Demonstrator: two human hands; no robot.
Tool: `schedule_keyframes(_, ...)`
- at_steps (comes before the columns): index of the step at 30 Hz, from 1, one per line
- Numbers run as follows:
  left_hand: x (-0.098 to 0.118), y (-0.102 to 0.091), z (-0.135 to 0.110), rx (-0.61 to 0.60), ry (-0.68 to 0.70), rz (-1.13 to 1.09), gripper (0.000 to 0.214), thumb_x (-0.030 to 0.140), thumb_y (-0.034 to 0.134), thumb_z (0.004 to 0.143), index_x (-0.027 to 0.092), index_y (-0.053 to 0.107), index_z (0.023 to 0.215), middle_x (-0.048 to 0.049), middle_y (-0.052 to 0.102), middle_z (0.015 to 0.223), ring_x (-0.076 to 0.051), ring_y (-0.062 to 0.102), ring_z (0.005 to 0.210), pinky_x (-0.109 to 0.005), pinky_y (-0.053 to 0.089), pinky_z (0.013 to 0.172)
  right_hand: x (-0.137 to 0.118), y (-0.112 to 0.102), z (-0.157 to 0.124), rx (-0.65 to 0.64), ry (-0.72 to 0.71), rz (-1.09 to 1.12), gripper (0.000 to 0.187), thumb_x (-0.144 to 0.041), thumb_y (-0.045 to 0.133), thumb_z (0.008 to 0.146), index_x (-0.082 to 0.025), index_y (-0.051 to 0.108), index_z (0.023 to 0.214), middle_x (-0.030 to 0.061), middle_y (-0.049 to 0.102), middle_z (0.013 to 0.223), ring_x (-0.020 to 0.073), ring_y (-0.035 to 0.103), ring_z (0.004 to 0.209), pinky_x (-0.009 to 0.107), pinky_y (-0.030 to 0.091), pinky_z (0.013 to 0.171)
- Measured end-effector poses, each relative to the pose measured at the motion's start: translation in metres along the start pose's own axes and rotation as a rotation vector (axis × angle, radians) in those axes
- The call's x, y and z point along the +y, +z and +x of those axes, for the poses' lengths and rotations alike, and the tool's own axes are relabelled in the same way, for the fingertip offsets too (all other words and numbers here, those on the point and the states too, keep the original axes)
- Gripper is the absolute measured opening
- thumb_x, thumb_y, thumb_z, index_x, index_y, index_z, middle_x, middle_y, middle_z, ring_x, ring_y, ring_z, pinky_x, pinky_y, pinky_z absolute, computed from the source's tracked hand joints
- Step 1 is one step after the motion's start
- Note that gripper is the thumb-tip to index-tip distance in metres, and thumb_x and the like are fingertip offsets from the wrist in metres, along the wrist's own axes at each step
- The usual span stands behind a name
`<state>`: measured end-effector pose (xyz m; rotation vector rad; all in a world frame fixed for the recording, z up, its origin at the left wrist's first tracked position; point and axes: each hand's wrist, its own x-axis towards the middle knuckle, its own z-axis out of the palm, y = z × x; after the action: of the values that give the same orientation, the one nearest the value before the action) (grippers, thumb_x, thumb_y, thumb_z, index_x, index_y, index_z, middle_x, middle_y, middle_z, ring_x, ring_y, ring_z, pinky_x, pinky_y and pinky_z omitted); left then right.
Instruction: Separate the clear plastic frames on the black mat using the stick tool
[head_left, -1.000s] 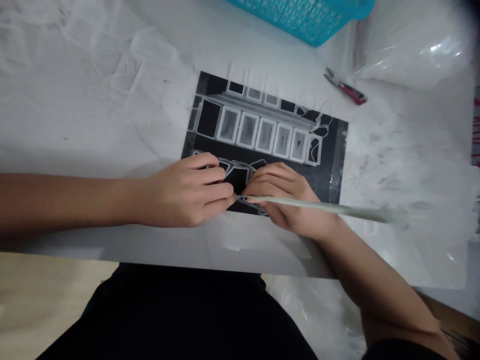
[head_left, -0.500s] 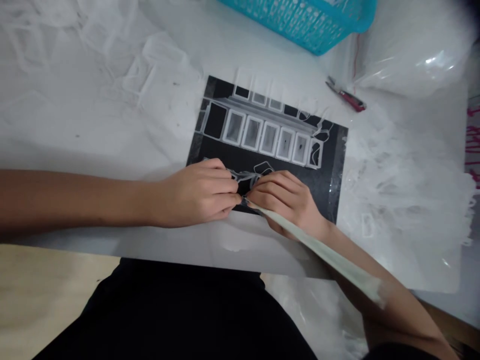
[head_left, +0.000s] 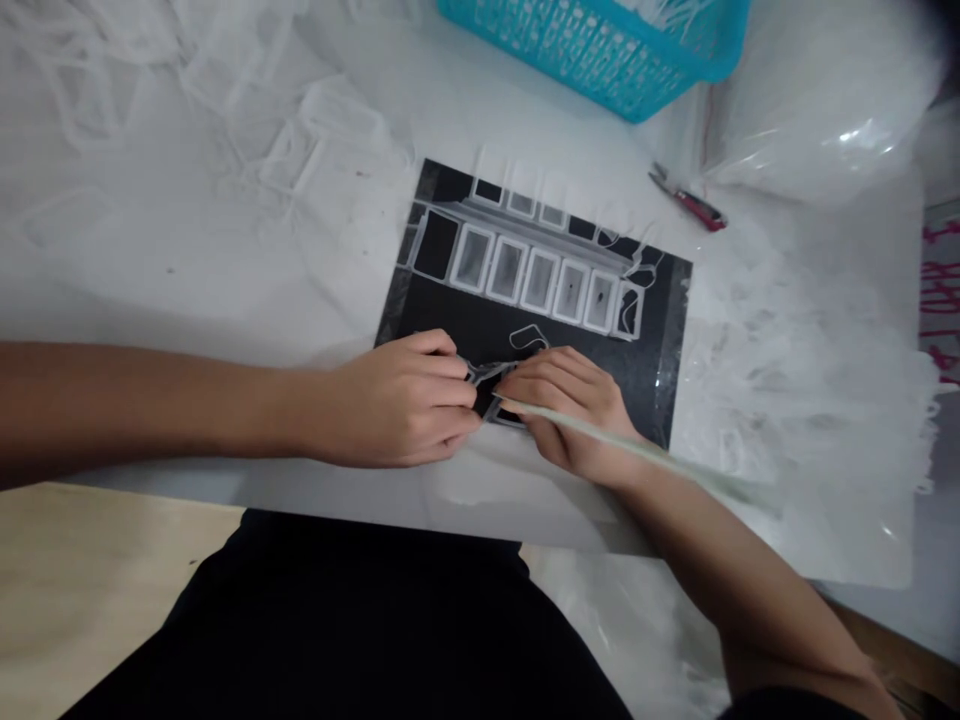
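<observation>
My left hand point(head_left: 420, 402) is closed, its fingertips pressed on a thin translucent plastic piece point(head_left: 487, 371) above the lower part of a black board point(head_left: 577, 350). Close beside it, my right hand point(head_left: 570, 405) is closed around a long, flat, pale-green strip-like tool point(head_left: 637, 445). The tool's narrow dark end lies by my right fingertips, and its wide end points back over my forearm. Under my right fingers a clear rectangular frame point(head_left: 507, 412) partly shows. A row of small clear rectangular frames point(head_left: 540, 281) rests further up the board.
A blue basket point(head_left: 585, 60) stands at the back with white pieces inside. Right of it lie red-handled nippers point(head_left: 690, 200) and a filled clear bag point(head_left: 817, 110). Translucent plastic pieces cover the table at upper left point(head_left: 300, 150) and right point(head_left: 787, 400).
The pale-green tool has turned edge-on, its wide end swinging away from my body. My hands stay close together over the board's lower part. The whole view has shifted slightly.
</observation>
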<state>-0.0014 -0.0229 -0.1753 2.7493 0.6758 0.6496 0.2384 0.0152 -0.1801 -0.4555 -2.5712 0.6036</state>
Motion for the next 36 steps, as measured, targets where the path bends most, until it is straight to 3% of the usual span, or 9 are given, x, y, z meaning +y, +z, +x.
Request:
schedule_keyframes(5, -0.004, -0.005, -0.004, -0.018, 0.066, 0.136, 0.024, 0.016, 0.053, 0.093, 0.023, 0.065, 0.074, 0.0004, 0.063, 0.072, -0.017, 0.056, 0.070, -0.038, 0.045, 0.077, 0.004, -0.001, 0.002, 0.053, 0.088, 0.175, 0.008, -0.016, 0.056, 0.094, -0.018, 0.060, 0.101, 0.0063, 0.073, 0.089, 0.0204, 0.068, 0.082, 0.037, 0.052, 0.076)
schedule_keyframes(9, -0.006, -0.004, -0.005, 0.037, 0.046, 0.055, 0.017, 0.013, 0.059, 0.089, 0.024, 0.066, 0.078, 0.0012, 0.065, 0.074, -0.017, 0.058, 0.073, -0.039, 0.044, 0.077, 0.004, -0.003, 0.004, 0.049, 0.126, 0.249, 0.007, -0.017, 0.057, 0.094, -0.018, 0.062, 0.099, 0.0064, 0.074, 0.091, 0.0207, 0.070, 0.085, 0.038, 0.052, 0.079)
schedule_keyframes(15, -0.004, 0.001, 0.001, 0.015, -0.192, -0.081, 0.022, 0.020, 0.048, 0.098, 0.020, 0.069, 0.091, 0.0008, 0.069, 0.073, -0.014, 0.058, 0.070, -0.033, 0.040, 0.078, 0.003, -0.006, 0.006, 0.048, 0.151, 0.364, 0.009, -0.016, 0.058, 0.091, -0.017, 0.065, 0.096, 0.0076, 0.074, 0.088, 0.0209, 0.070, 0.083, 0.038, 0.054, 0.078)
schedule_keyframes(22, 0.000, 0.000, 0.004, -0.046, -0.288, -0.147, 0.026, 0.021, 0.048, 0.099, 0.021, 0.069, 0.084, 0.0030, 0.068, 0.071, -0.013, 0.056, 0.070, -0.030, 0.036, 0.080, 0.005, -0.006, 0.002, 0.076, 0.170, 0.417, 0.008, -0.016, 0.059, 0.090, -0.019, 0.064, 0.095, 0.0073, 0.073, 0.089, 0.0217, 0.071, 0.085, 0.038, 0.056, 0.077)
schedule_keyframes(29, -0.001, 0.001, 0.007, -0.032, -0.254, -0.126, 0.027, 0.020, 0.047, 0.099, 0.020, 0.067, 0.081, 0.0037, 0.066, 0.068, -0.012, 0.054, 0.066, -0.030, 0.032, 0.075, 0.006, -0.005, 0.002, 0.077, 0.153, 0.400, 0.007, -0.016, 0.060, 0.089, -0.019, 0.064, 0.094, 0.0069, 0.073, 0.088, 0.0213, 0.070, 0.084, 0.038, 0.055, 0.078)
schedule_keyframes(36, 0.000, 0.008, 0.010, -0.139, -0.263, -0.030, 0.029, 0.012, 0.039, 0.097, 0.018, 0.062, 0.081, 0.0010, 0.068, 0.073, -0.014, 0.056, 0.068, -0.032, 0.032, 0.075, 0.006, -0.006, 0.003, 0.069, 0.155, 0.364, 0.007, -0.016, 0.060, 0.089, -0.018, 0.065, 0.094, 0.0066, 0.072, 0.086, 0.0211, 0.069, 0.083, 0.038, 0.055, 0.077)
